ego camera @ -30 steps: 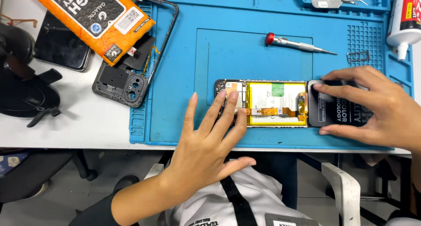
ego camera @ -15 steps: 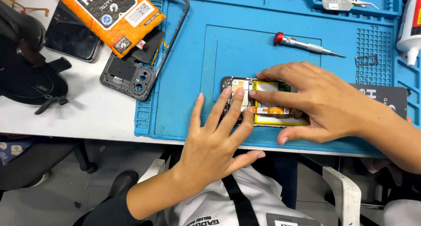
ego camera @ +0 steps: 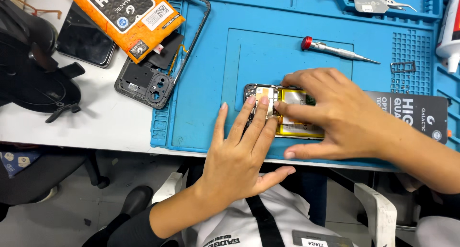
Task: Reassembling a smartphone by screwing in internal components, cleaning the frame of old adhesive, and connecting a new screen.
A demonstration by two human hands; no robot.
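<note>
Blue repair mat (ego camera: 201, 108) is spread over the white bench. Near its front edge, an opened phone (ego camera: 282, 113) is pressed flat by the left hand (ego camera: 239, 151), fingers spread, and the right hand (ego camera: 335, 115), fingers spread too. Farther back, a red-capped screwdriver (ego camera: 335, 50) is laid.

One opened phone (ego camera: 287, 113), one screwdriver (ego camera: 335, 50), one tweezers (ego camera: 378, 2), two hands (both on phone).

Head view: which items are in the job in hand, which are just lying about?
In hand:
- opened phone with yellow battery, on the blue mat
- left hand, fingertips on the phone's left end
- right hand, flat over the battery

Lying about:
- red-capped screwdriver
- black phone frame
- orange package
- black package
- tweezers
- white tube
</note>
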